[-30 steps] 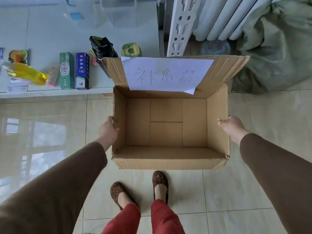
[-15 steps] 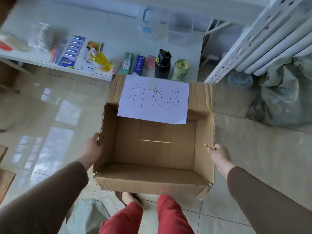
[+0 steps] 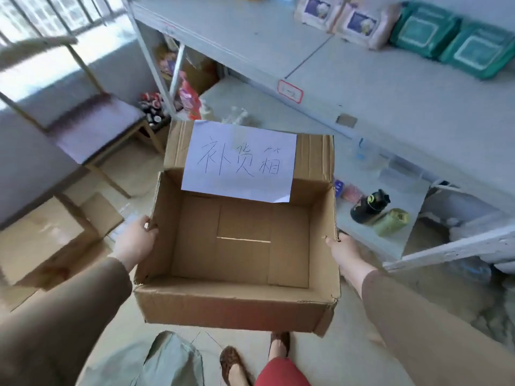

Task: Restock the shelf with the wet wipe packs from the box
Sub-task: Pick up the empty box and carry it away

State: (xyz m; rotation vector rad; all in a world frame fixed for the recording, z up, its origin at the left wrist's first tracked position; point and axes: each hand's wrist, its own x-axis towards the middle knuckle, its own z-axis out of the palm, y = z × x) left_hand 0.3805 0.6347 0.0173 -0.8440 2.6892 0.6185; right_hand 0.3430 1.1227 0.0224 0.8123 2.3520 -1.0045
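You are holding the cardboard box (image 3: pixel 239 246) off the floor with both hands. Your left hand (image 3: pixel 136 240) grips the left wall near the top edge, its fingers (image 3: pixel 149 227) curled over the rim. Your right hand (image 3: pixel 341 247) is against the right wall with a fingertip hooked at the rim; how the remaining fingers lie is hidden behind the cardboard.

The box shows only its bare bottom flaps, so no wet wipe packs are left in it. 2 green packs (image 3: pixel 451 45) that look like the wipes lie flat on the upper shelf (image 3: pixel 362 87), side by side near its back at the far right, with 2 pale packs (image 3: pixel 340 19) just beside them to the left. From this, the restocking itself looks done and the box is being carried off.

What could go wrong:
- The grip sits on thin side walls. Squeeze hard and the walls may bow in, letting the rim slip from under your fingers.
- The back flap with the paper sign (image 3: pixel 239 162) stands up toward the shelf edge; swinging the box right could catch it there.
- A black bottle (image 3: pixel 369 206) and a green one (image 3: pixel 391 221) stand on the lower shelf just beside the right wall, so a bump could topple them.
- A grey-green bag (image 3: pixel 156 363) lies by your feet, hidden under the box as you step, and a chair (image 3: pixel 92 118) and a second carton (image 3: pixel 53 238) crowd the left.
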